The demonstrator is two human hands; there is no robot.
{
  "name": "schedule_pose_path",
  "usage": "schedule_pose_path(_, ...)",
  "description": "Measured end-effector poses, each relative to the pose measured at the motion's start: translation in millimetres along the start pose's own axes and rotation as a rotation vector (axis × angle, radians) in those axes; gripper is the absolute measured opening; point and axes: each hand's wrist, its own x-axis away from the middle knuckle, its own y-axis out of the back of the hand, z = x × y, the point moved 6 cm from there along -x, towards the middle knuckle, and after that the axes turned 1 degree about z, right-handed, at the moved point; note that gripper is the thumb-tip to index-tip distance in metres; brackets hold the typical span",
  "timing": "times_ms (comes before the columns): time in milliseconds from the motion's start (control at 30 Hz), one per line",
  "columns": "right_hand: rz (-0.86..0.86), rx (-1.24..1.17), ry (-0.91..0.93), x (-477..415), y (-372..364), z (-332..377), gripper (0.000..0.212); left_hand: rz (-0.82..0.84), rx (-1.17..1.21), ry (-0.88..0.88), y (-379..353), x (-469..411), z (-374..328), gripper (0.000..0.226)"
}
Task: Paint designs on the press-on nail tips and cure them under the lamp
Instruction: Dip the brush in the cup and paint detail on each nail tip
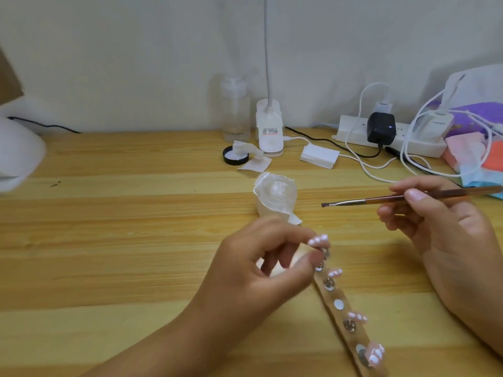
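A wooden holder strip [343, 308] lies on the table at lower centre, carrying several pink nail tips with white dots on small metal stands. My left hand [261, 270] pinches the stand of the topmost nail tip [318, 240] at the strip's far end. Further down the strip sit a second tip [334, 272], a third tip [358, 317] and a larger tip [375, 355]. My right hand [441, 221] holds a thin brown nail brush [381, 199], its dark bristles pointing left, above and right of the strip. A white curing lamp [16, 156] shows at the left edge.
A small clear glass cup wrapped in tissue [275, 197] stands just beyond my left hand. Behind it are a black lid [235, 156] with wipes, a clear bottle [235, 110], a clip lamp base [269, 129], a power strip [392, 137] with cables, and coloured packs [473, 156] at right.
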Motion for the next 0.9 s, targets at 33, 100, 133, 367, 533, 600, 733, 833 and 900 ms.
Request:
schedule_pose_path(33,0.000,0.015,0.022,1.0,-0.3,2.5,0.024,-0.044,0.111,0.094,4.2,-1.7,7.2,0.013)
schedule_pose_path(100,0.007,0.055,0.062,3.9,-4.0,9.4,0.028,-0.121,0.282,0.266,10.1,-3.3,22.3,0.015)
schedule_pose_path(133,0.013,0.083,0.081,4.7,-6.8,12.8,0.020,-0.149,0.344,0.331,12.1,-4.1,27.7,0.012)
schedule_pose_path(367,0.189,0.464,0.151,-21.9,-23.0,41.1,0.010,-0.295,0.540,0.443,23.6,-6.0,46.8,0.010)
schedule_pose_path(533,0.293,0.632,0.285,-50.6,-65.7,63.9,0.011,-0.334,0.637,0.413,23.6,-8.7,46.1,0.015)
schedule_pose_path(600,0.352,0.649,0.310,-52.5,-88.4,68.6,0.013,-0.332,0.651,0.417,23.3,-8.2,45.7,0.011)
schedule_pose_path(733,0.426,0.773,0.226,-66.8,-115.8,47.5,0.008,-0.323,0.680,0.428,22.9,-8.2,46.5,0.005)
schedule_pose_path(833,0.487,0.896,0.163,-71.7,-123.8,28.7,0.009,-0.315,0.679,0.438,22.2,-8.6,47.2,0.004)
schedule_pose_path(900,0.535,0.928,0.110,-71.7,-123.8,22.1,0.010,-0.320,0.671,0.442,22.0,-8.9,47.9,0.007)
